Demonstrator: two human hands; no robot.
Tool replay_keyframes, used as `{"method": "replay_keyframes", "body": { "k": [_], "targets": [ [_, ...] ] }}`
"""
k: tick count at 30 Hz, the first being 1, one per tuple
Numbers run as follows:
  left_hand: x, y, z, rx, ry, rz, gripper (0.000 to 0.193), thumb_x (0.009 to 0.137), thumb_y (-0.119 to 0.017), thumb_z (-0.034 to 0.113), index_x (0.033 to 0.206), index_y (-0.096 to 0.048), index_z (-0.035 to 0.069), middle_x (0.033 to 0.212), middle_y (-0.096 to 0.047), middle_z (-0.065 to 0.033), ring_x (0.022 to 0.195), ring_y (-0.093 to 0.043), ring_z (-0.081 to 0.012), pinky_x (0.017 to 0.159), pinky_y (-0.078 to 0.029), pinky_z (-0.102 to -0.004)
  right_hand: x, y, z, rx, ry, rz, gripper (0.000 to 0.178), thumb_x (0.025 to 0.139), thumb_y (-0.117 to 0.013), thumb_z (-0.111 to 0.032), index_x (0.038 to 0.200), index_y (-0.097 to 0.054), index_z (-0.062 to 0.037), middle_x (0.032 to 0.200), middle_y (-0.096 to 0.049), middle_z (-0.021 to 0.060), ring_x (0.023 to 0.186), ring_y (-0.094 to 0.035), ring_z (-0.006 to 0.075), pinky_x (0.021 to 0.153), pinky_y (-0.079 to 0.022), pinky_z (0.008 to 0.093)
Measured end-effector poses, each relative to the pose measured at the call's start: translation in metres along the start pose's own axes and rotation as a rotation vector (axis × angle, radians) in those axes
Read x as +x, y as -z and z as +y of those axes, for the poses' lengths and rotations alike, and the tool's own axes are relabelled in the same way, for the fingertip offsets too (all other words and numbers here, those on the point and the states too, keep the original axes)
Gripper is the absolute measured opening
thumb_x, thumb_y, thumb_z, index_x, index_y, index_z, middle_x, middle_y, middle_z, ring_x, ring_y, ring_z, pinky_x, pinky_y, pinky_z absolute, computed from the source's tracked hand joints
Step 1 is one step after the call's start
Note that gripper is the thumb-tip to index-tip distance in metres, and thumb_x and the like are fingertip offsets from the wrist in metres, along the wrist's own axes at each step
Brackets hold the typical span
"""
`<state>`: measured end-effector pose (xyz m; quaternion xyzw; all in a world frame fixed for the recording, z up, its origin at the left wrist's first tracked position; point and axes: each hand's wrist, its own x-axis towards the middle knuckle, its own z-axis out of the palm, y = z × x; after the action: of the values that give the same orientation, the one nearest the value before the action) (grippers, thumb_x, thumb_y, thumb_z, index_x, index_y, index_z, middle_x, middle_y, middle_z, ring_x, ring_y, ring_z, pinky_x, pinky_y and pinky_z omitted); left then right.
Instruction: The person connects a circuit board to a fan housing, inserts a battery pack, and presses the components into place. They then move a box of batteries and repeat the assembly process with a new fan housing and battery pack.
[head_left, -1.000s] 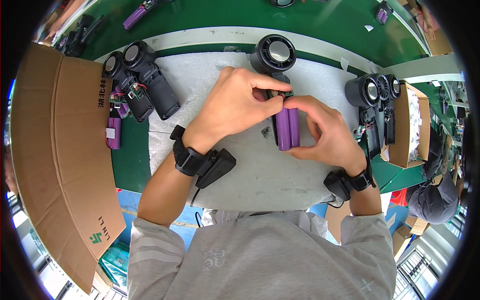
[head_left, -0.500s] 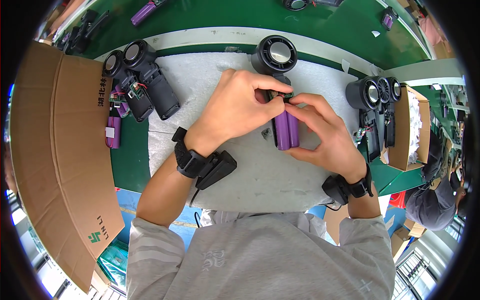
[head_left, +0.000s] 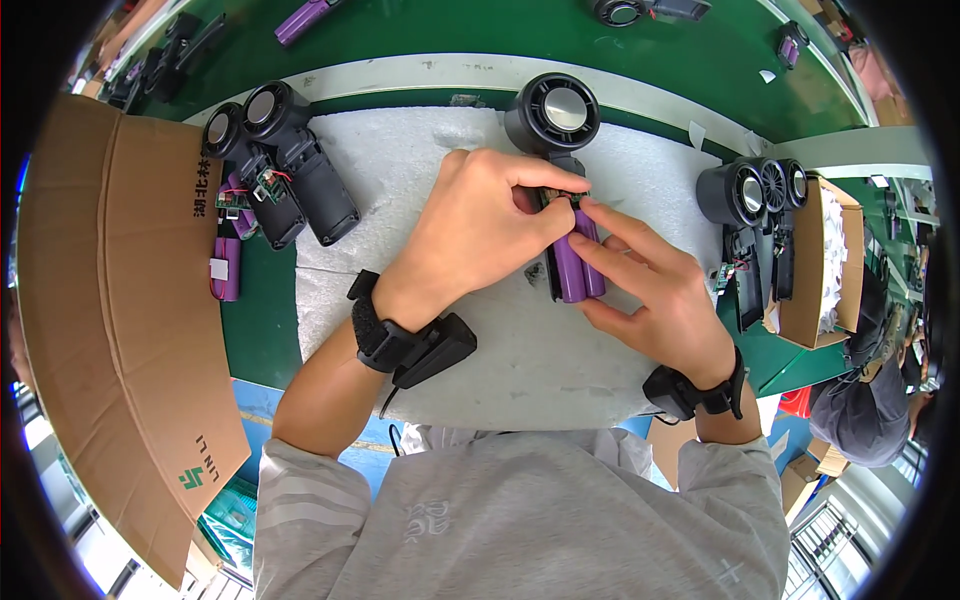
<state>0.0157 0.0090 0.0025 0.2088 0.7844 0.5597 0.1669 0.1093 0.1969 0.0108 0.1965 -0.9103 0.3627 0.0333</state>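
The purple battery pack [head_left: 578, 262] lies in the open handle of a black handheld fan [head_left: 553, 118], on the white foam mat [head_left: 420, 150] in the middle of the counter [head_left: 450, 30]. It looks stiff, smooth and rather light, but its thin wires seem fragile, so I think it is safer to hold it by the cylinder sides. The left hand [head_left: 478, 232] pinches at the top end of the pack, and the right hand [head_left: 655, 288] pinches its side with fingertips; more fans [head_left: 280, 160] lie beside a cardboard box [head_left: 110, 300].
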Motion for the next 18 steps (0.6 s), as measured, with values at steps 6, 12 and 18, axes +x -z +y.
{"method": "replay_keyframes", "body": {
  "k": [6, 12, 18],
  "targets": [
    [0.0002, 0.0011, 0.0027, 0.017, 0.001, -0.008, 0.022, 0.077, -0.067, 0.014, 0.096, -0.075, 0.007, 0.075, -0.070, -0.0154, 0.059, -0.066, -0.0207, 0.062, -0.054, -0.0298, -0.0002, 0.0008, 0.0014, -0.018, 0.022, 0.008, 0.056, 0.057, -0.082, -0.001, 0.111, -0.068, -0.0047, 0.132, -0.057, 0.0173, 0.090, -0.068, 0.0270, 0.077, -0.059, 0.0345],
    [0.0001, 0.0045, -0.0008, 0.092, 0.024, -0.064, 0.025, 0.079, -0.062, 0.002, 0.102, -0.074, 0.006, 0.079, -0.072, -0.0047, 0.061, -0.059, -0.0040, 0.059, -0.050, -0.0204, -0.0004, -0.0017, 0.0015, -0.007, -0.002, 0.042, 0.055, 0.057, -0.082, -0.001, 0.110, -0.068, -0.0049, 0.131, -0.057, 0.0178, 0.091, -0.068, 0.0274, 0.078, -0.058, 0.0345],
    [0.0012, 0.0039, -0.0018, 0.050, -0.043, -0.035, 0.023, 0.078, -0.066, 0.009, 0.100, -0.074, 0.007, 0.074, -0.070, -0.0123, 0.059, -0.064, -0.0149, 0.059, -0.052, -0.0257, 0.0018, -0.0024, 0.0013, -0.009, 0.017, 0.049, 0.045, 0.058, -0.082, 0.000, 0.099, -0.067, -0.0031, 0.130, -0.057, 0.0209, 0.086, -0.069, 0.0265, 0.075, -0.058, 0.0336]
  ]
}}
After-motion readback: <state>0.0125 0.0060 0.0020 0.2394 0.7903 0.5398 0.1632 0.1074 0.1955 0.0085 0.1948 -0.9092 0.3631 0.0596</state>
